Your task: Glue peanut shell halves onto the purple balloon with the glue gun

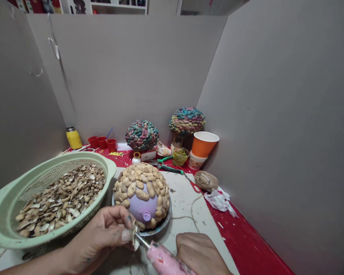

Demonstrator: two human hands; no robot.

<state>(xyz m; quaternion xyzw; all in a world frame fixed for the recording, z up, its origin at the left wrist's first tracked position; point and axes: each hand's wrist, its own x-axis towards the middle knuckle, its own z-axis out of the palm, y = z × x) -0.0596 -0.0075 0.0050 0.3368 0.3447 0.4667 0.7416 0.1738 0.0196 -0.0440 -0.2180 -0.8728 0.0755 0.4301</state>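
Note:
My left hand (103, 233) pinches a peanut shell (135, 233) between thumb and fingers. My right hand (199, 254) is closed around a pink glue gun (166, 259), whose thin metal nozzle touches or nearly touches the shell. Just beyond both hands, a purple balloon (143, 205) rests in a metal bowl (166, 220). Peanut shells (137, 175) cover most of the balloon, while a purple patch around its knot faces me. At the left stands a green colander (110, 166) holding many loose shell halves (63, 200).
Behind the balloon are two multicoloured shell-covered domes (142, 135), pliers (170, 169), scissors (192, 183) and an orange paper cup (203, 145). A twine roll (206, 180) and crumpled tissue (220, 202) lie right. Red cups (102, 143) and a yellow bottle (73, 138) stand back left. Grey panels enclose the table.

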